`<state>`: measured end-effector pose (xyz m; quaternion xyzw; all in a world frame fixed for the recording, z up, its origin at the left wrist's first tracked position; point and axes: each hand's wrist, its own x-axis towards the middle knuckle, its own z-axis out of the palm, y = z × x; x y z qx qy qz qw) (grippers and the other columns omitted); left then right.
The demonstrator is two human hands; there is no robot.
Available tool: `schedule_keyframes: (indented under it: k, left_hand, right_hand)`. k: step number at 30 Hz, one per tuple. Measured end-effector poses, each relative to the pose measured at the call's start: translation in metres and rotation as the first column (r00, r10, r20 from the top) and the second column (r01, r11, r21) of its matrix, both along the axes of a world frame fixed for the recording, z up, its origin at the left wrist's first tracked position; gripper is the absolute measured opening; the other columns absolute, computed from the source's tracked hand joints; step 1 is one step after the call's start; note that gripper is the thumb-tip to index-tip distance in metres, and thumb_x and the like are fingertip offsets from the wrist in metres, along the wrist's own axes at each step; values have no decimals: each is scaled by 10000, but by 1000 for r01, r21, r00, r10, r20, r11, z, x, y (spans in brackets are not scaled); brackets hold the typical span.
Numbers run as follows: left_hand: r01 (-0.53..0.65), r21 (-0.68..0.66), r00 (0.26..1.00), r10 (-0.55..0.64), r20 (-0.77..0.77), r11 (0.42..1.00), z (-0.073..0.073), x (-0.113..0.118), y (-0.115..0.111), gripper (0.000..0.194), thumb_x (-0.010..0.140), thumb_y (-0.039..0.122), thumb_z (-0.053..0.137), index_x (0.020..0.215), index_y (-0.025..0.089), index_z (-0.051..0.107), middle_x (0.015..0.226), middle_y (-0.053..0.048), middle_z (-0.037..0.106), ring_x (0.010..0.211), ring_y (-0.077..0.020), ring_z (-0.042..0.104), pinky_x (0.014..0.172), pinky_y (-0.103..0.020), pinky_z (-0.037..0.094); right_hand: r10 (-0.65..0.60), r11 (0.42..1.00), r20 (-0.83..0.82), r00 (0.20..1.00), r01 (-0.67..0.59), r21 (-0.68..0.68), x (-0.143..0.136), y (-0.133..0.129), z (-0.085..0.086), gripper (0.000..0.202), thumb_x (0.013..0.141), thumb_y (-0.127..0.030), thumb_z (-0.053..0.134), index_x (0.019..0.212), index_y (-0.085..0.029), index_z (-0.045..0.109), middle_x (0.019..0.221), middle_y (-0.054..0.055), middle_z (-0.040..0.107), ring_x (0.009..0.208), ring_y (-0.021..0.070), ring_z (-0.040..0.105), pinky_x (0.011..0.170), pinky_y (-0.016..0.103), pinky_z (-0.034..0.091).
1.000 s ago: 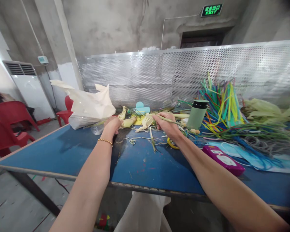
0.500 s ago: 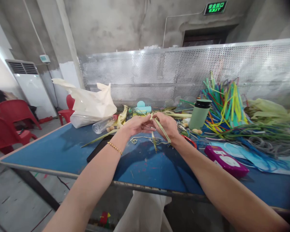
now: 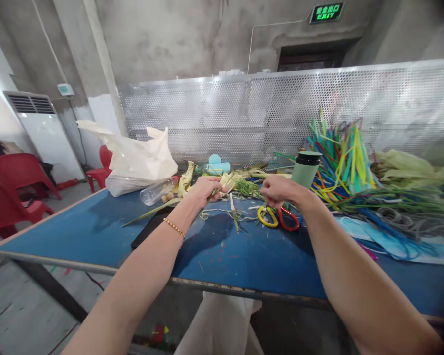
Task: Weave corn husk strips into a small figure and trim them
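My left hand [image 3: 209,189] is closed around a pale corn husk piece [image 3: 226,180] that sticks out past the fingertips. My right hand [image 3: 279,190] hovers to the right, fingers curled in; whatever they pinch, if anything, is too small to make out. Just below it lie scissors, with a yellow handle [image 3: 267,217] and a red handle [image 3: 289,219]. Between the hands, a narrow husk strip [image 3: 235,215] and thin string [image 3: 206,213] rest on the blue table [image 3: 222,261]. Green shreds [image 3: 248,187] lie behind them.
A white plastic bag [image 3: 142,159] and clear bottle [image 3: 156,192] stand left, near a dark flat object [image 3: 150,229]. To the right are a green cup [image 3: 305,170], bundled coloured strips [image 3: 350,158], a husk heap [image 3: 410,167], grey cords [image 3: 399,217] and blue masks [image 3: 385,239].
My hands have come apart: the right moved right, towards the cup, and the left stays near its place with the husk. The scissor handles now show; my right forearm covers most of the purple box.
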<state>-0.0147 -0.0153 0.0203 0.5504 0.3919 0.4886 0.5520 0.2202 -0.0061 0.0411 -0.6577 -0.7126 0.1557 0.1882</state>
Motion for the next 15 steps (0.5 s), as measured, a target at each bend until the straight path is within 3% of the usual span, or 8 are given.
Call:
schedule_keyframes:
  k: [1,3,6,10,15]
  left_hand:
    - [-1,3,1000,1,-16,1000,-1,0,0,225,654,1,535,831,110,619,613,-28,661,351,-50,372,377,-202,203]
    - [-6,7,999,6,-41,1000,-2,-1,2,230,639,17,545,833,123,608,613,-24,664,354,-52,379,382,-201,202]
    - [16,6,996,-15,-85,1000,-7,-1,5,166,646,48,590,786,136,577,651,-41,683,373,-68,447,381,-208,263]
    - [44,-17,995,-46,-86,999,-12,-1,8,121,714,120,640,787,148,548,735,-65,701,441,-103,560,383,-212,326]
    - [-69,-7,997,68,-30,998,-14,0,14,200,709,93,685,630,148,509,510,13,535,426,-85,506,439,-212,377]
  right_hand:
    - [9,993,87,996,1,-118,4,2,-3,253,712,-176,661,472,-167,582,410,62,572,350,170,547,387,293,472]
    - [37,979,215,976,8,-202,7,4,-10,298,641,-235,764,438,-179,553,349,40,510,335,184,534,370,312,472]
    - [49,972,269,962,16,-233,4,5,-19,326,569,-271,833,445,-185,543,362,52,526,335,210,548,357,335,472]
    - [70,958,267,961,10,-286,6,7,-22,264,589,-279,820,545,-172,582,441,54,595,377,203,588,387,315,489]
    - [4,961,346,938,92,-261,18,10,-17,266,625,-333,813,676,-154,623,487,44,608,464,230,642,453,328,526]
